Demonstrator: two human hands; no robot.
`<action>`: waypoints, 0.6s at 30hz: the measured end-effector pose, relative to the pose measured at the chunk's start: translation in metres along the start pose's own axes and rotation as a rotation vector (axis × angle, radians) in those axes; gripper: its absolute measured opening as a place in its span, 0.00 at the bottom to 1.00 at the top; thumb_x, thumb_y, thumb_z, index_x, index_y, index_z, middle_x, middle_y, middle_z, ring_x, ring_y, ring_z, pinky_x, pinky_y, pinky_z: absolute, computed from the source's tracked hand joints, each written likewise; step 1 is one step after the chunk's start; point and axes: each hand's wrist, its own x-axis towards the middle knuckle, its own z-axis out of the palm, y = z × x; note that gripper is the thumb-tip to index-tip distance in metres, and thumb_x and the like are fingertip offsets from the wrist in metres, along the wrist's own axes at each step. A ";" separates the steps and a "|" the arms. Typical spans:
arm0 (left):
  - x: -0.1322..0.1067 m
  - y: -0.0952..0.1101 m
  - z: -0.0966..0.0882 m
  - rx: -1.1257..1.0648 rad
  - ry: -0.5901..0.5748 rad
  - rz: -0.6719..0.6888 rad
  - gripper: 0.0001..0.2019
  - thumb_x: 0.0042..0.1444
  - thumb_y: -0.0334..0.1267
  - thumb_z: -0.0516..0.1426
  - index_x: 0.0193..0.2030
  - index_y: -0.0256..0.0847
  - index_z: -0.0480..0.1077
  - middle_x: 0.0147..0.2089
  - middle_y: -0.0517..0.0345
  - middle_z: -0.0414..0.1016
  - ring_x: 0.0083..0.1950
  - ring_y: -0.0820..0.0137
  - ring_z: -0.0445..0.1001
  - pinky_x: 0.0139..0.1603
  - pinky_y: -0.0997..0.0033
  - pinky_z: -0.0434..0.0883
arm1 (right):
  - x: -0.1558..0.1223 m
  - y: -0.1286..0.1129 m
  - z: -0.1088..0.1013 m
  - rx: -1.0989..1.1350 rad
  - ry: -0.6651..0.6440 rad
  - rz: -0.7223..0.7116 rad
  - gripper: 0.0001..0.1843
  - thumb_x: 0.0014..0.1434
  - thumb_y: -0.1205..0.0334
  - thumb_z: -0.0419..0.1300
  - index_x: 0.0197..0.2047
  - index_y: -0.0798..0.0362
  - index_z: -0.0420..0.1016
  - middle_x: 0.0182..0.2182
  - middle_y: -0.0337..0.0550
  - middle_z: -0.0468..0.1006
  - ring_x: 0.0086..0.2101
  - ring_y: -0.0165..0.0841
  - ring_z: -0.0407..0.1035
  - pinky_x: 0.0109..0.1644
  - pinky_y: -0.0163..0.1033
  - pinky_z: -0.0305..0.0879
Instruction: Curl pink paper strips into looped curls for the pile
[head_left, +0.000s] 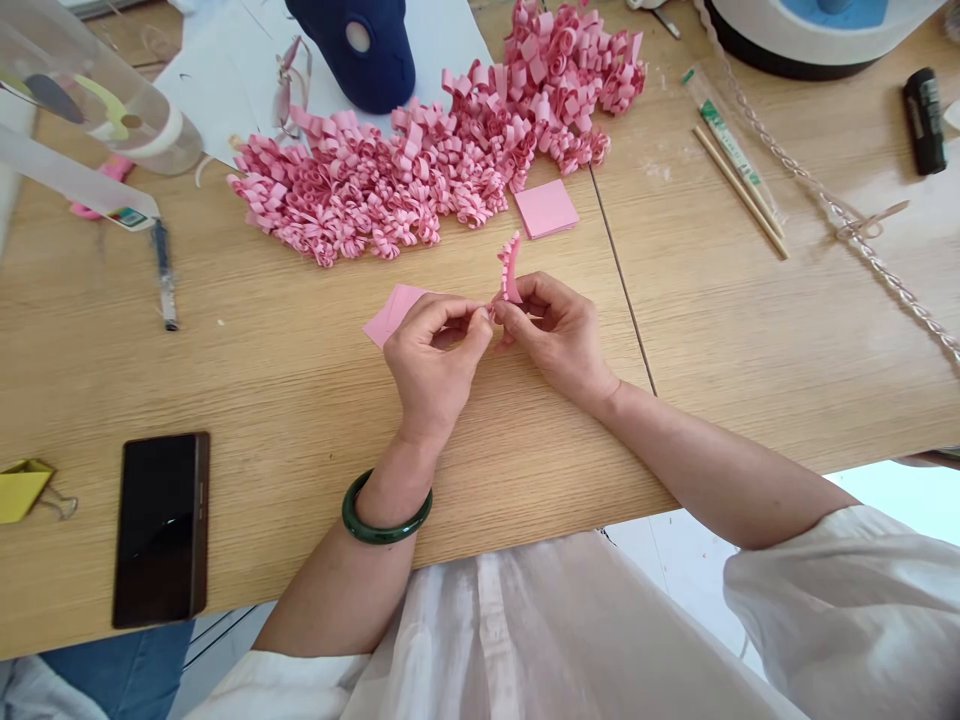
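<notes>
A small pink fringed paper strip (pixel 509 268) stands up between my fingertips, curved, with little loops along its left edge. My right hand (pixel 559 335) pinches it from the right side. The thumb and forefinger of my left hand (pixel 436 360) are closed at the strip's lower end, touching the right fingertips; exactly what they grip there is too small to see. Under the left hand lies a pink paper square (pixel 393 314), partly covered. A stack of pink paper squares (pixel 547 209) sits just beyond the right hand.
A long heap of curled pink paper pieces (pixel 390 180) spans the back. A dark blue object (pixel 367 50) stands behind it on white paper. A phone (pixel 161 530) and yellow binder clip (pixel 26 488) lie left. Wooden sticks (pixel 739 190), a braided cord (pixel 825 205) and a black marker (pixel 925 120) lie right.
</notes>
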 end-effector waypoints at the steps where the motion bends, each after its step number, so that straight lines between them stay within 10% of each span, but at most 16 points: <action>1: 0.000 -0.001 0.000 -0.019 0.000 -0.008 0.03 0.56 0.30 0.64 0.33 0.41 0.79 0.35 0.59 0.79 0.36 0.73 0.77 0.38 0.74 0.75 | 0.000 0.001 0.000 -0.016 0.008 -0.004 0.17 0.59 0.46 0.68 0.36 0.51 0.71 0.32 0.37 0.75 0.32 0.28 0.72 0.32 0.33 0.74; 18: 0.001 -0.005 0.000 -0.032 -0.015 -0.035 0.04 0.55 0.30 0.64 0.32 0.40 0.81 0.33 0.60 0.81 0.34 0.76 0.77 0.37 0.78 0.74 | 0.001 0.009 -0.002 -0.114 0.013 -0.112 0.17 0.62 0.47 0.67 0.36 0.52 0.71 0.32 0.38 0.74 0.32 0.28 0.70 0.35 0.36 0.71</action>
